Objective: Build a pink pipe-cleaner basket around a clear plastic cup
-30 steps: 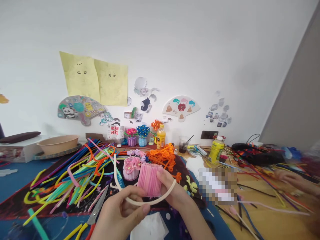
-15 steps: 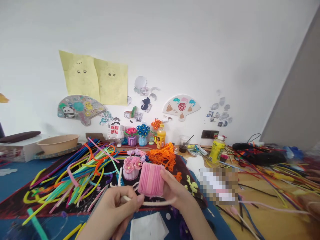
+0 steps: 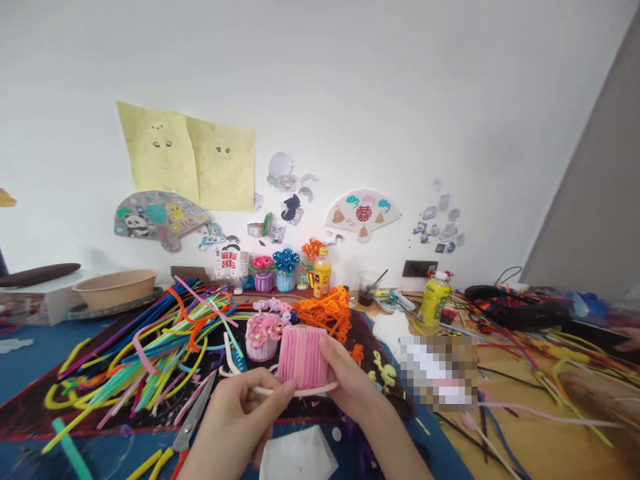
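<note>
My right hand [image 3: 347, 373] grips a small pink pot [image 3: 303, 359], its wall made of upright fuzzy pipe cleaners, from the right side. Along the pot's lower edge runs a cream-white pipe cleaner [image 3: 316, 391]. My left hand [image 3: 255, 407] pinches this strip between thumb and fingers at the pot's lower left, the thumb touching the pot. The strip's loose end curls up to the left, past my left hand. Right behind the pot stands a lilac pot with pink flowers [image 3: 263, 333]. The fingers of my right hand behind the pot are hidden.
Scissors [image 3: 187, 427] lie left of my left hand, near a heap of colourful pipe cleaners [image 3: 150, 347]. Orange pipe-cleaner pieces [image 3: 327, 313] sit behind the pot. White paper [image 3: 299, 453] lies in front. A yellow-labelled bottle [image 3: 433, 300] stands right; another person's hand [image 3: 627, 339] shows far right.
The cream strip, earlier a wide loop hanging before the pot, now lies close along its lower edge. My left hand dipped left, then came back up to the pot. The pot tilted and returned nearly upright.
</note>
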Demonstrator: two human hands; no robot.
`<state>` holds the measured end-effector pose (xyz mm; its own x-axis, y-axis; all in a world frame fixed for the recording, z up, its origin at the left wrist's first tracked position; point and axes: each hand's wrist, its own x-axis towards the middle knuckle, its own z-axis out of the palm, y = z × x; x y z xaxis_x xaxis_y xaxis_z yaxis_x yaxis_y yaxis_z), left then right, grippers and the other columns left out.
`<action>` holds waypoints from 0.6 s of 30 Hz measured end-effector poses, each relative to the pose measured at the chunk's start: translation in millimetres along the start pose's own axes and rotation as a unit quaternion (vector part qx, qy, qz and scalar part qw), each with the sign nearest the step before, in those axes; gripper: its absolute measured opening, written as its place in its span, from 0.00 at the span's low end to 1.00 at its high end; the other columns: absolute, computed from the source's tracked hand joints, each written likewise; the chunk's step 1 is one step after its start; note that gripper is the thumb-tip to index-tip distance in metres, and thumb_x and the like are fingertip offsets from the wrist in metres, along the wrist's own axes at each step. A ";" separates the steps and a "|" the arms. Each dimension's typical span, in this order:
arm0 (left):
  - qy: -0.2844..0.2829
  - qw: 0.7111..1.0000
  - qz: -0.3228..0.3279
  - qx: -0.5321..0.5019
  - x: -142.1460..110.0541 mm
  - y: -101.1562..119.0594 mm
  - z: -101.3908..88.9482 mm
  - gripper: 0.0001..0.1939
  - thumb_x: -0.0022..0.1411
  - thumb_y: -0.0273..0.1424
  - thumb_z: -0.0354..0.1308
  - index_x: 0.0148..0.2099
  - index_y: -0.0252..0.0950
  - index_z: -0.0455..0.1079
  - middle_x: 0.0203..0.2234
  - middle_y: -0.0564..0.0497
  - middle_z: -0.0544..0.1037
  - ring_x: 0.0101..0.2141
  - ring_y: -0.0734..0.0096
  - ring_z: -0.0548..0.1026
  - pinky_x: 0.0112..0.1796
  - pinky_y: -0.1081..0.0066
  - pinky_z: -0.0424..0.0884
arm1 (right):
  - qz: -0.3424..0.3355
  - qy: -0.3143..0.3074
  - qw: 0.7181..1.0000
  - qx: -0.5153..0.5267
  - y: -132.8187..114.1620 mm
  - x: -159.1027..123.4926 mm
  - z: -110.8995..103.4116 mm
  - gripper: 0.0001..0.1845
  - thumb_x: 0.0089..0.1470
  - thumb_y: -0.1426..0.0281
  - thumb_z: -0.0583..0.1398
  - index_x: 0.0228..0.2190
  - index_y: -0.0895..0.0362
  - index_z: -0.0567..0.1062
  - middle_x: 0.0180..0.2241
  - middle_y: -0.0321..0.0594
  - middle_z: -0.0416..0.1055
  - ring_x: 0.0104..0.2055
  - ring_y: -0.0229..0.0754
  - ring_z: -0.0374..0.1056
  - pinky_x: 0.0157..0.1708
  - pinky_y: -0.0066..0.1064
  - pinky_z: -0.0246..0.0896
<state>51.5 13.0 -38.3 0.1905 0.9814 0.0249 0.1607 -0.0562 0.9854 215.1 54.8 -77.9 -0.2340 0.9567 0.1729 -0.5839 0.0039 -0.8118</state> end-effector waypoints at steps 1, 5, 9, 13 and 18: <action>-0.003 1.000 0.002 -0.004 0.4 -1.1 -0.2 0.27 0.49 0.55 0.64 0.22 0.36 0.65 0.07 0.61 0.61 0.09 0.83 0.56 0.14 0.80 0.47 | -0.001 0.004 1.000 0.003 0.4 0.0 -0.1 0.27 0.47 0.51 0.69 0.41 0.57 0.77 0.36 0.43 0.80 0.41 0.47 0.75 0.42 0.37 0.69; -0.003 1.000 0.028 -0.013 2.2 -3.8 -0.4 0.26 0.50 0.54 0.64 0.22 0.36 0.65 0.08 0.61 0.62 0.09 0.84 0.57 0.14 0.80 0.49 | -0.001 0.016 1.000 0.009 4.0 0.0 -2.1 0.29 0.42 0.47 0.70 0.36 0.57 0.77 0.35 0.43 0.79 0.42 0.49 0.75 0.42 0.38 0.68; 0.009 0.999 0.023 -0.034 1.2 -5.7 1.9 0.27 0.49 0.55 0.64 0.23 0.35 0.66 0.10 0.59 0.66 0.09 0.83 0.59 0.14 0.80 0.50 | 0.002 0.017 1.000 0.009 5.7 0.1 -2.4 0.30 0.41 0.46 0.70 0.36 0.57 0.77 0.35 0.43 0.79 0.42 0.49 0.75 0.42 0.39 0.68; 0.024 0.996 0.016 -0.081 -3.7 -7.0 8.3 0.29 0.47 0.57 0.65 0.25 0.34 0.68 0.10 0.59 0.66 0.10 0.86 0.58 0.15 0.82 0.50 | 0.005 0.052 0.999 0.009 4.7 -0.6 0.1 0.27 0.43 0.45 0.68 0.34 0.55 0.77 0.33 0.40 0.79 0.43 0.49 0.74 0.43 0.39 0.68; 0.063 0.994 0.016 -0.086 -7.4 -7.2 15.6 0.29 0.47 0.57 0.64 0.24 0.33 0.69 0.11 0.60 0.65 0.11 0.86 0.56 0.16 0.81 0.49 | 0.004 0.039 0.999 0.007 4.4 -1.5 0.7 0.26 0.43 0.48 0.70 0.36 0.55 0.78 0.34 0.41 0.79 0.43 0.50 0.75 0.44 0.39 0.68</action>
<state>64.1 3.3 -48.2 0.0675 0.9955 0.0665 -0.0143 -0.0657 0.9977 212.3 53.2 -81.3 -0.1773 0.9767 0.1212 -0.5925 -0.0076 -0.8055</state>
